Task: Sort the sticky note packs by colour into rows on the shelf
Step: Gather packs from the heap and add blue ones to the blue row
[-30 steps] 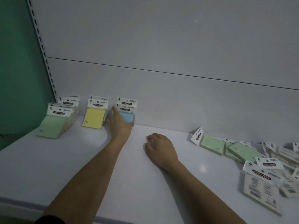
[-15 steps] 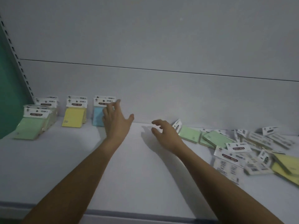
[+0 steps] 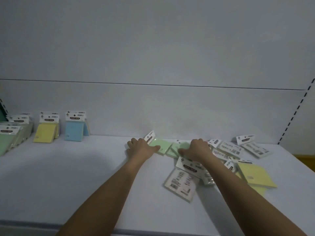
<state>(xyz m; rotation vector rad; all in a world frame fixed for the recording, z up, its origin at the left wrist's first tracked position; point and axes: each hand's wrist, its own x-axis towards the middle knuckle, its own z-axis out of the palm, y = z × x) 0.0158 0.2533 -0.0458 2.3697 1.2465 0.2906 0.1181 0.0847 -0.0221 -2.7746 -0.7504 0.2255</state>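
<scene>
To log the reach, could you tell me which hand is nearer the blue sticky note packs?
Left. The left hand lies right of the blue sticky note packs; the right hand is farther right.

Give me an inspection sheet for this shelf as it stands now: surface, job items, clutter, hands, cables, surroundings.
Surface: white shelf, its left-centre stretch bare.
Job's things: green row, yellow row and blue row lean against the back panel at left; unsorted pile lies at right.
Clutter: pile packs overlap, several face down with barcodes up; loose yellow pack at the near right.
Hands: left hand rests on a green pack at the pile's edge; right hand rests on the pile; grip unclear.
Cables: nothing seen.
Surroundings: slotted upright at right.
</scene>
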